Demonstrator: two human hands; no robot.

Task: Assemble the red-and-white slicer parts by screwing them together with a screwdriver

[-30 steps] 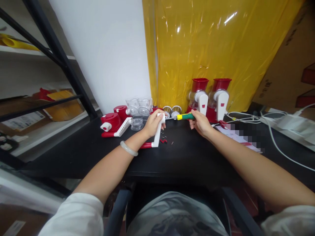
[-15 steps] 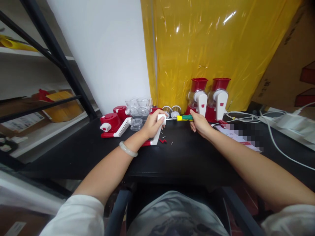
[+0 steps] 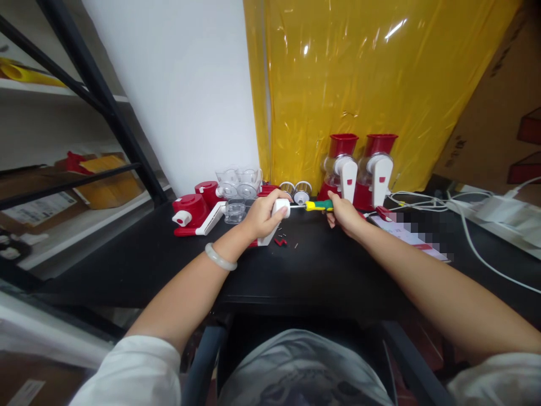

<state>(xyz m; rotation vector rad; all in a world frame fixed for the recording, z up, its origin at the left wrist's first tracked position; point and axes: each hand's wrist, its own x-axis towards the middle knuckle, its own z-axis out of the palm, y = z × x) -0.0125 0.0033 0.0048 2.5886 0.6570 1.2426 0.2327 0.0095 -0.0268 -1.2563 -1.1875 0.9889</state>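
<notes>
My left hand is closed round a white plastic part with a rounded end. In my right hand is a screwdriver with a green and yellow handle, held level and pointing left. Its shaft meets the white part's right side; whether a screw sits at the tip cannot be made out. Below the left hand, a white crank arm with a red end shows in part; how it joins the held part is hidden. Near it on the black table lie a small red piece and several small screws.
Left on the black table are red grinder bases, a red and white crank and clear plastic housings. Metal drums stand behind my hands. Two assembled red and white grinders, a printed sheet and white cables are at right.
The white part in my left hand has turned and shifted slightly right, so its rounded end shows more. The screwdriver has moved a little right with it, its shaft still against the part.
</notes>
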